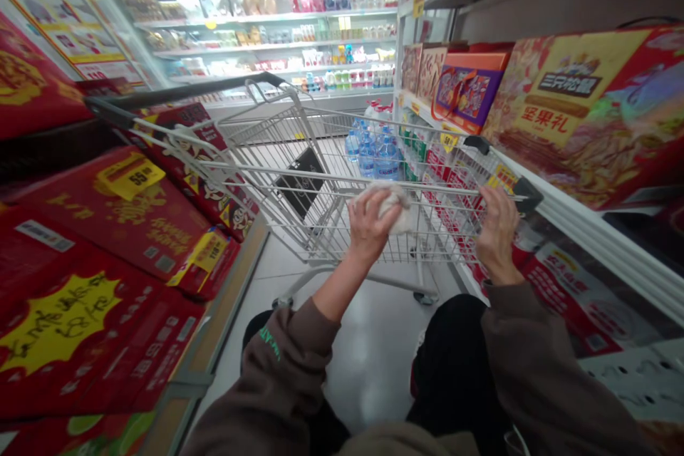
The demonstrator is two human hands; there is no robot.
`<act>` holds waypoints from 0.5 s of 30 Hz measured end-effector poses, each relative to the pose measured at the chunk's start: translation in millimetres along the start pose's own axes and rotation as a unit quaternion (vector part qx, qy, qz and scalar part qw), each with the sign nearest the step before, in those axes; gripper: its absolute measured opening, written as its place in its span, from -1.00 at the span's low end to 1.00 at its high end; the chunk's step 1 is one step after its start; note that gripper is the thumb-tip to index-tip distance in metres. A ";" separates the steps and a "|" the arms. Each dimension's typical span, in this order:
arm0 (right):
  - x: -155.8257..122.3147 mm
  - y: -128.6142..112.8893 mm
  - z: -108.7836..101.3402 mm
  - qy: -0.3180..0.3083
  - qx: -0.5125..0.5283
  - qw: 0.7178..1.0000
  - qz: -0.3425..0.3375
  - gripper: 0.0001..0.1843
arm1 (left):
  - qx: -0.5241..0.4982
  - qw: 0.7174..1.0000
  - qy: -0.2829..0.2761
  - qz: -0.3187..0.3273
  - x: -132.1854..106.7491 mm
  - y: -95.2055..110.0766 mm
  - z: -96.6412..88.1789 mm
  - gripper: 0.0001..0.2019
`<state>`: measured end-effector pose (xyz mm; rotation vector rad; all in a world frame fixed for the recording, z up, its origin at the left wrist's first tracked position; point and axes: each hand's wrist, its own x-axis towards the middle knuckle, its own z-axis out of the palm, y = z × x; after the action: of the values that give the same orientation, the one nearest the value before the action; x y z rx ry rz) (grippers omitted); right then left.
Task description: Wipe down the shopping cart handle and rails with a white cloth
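Observation:
A metal shopping cart (299,178) stands tilted in a store aisle in front of me. My left hand (368,221) is closed on a white cloth (395,203) and presses it against the cart's wire side rail. My right hand (496,228) grips the wire mesh near the cart's black-capped corner (526,194). Inside the cart lies a dark flat item (299,182). I am crouched low, with my knees in black trousers below the hands.
Red gift boxes (122,228) are stacked on the left shelf close to the cart. Right shelves (588,221) hold colourful gift boxes (577,107). Water bottles (374,149) stand beyond the cart. Refrigerated shelves (278,21) fill the far end. Pale floor runs between.

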<state>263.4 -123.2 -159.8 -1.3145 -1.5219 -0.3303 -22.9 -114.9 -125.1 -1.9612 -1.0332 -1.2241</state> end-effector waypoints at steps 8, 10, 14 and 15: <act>-1.9 2.5 13.0 0.043 -0.006 0.999 -0.001 -0.35 | 0.014 0.993 0.096 -0.065 0.7 -33.1 -23.3 -0.80; -1.8 2.0 14.4 0.058 -0.010 0.998 -0.001 -0.33 | 0.027 0.998 0.056 -0.026 -0.9 -41.1 -22.9 -0.83; -2.5 6.4 13.0 0.039 -0.020 0.999 -0.023 -0.33 | -0.002 0.996 -0.058 0.073 -18.3 -64.1 -33.5 -0.86; -2.9 7.8 12.8 0.034 -0.022 0.999 -0.026 -0.34 | -0.003 0.997 -0.057 0.060 -20.7 -72.9 -40.1 -0.85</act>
<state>262.9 -112.3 -170.5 -1.2852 -1.5012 -0.4399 -108.6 -115.5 -122.0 -2.0867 -0.9513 -1.0628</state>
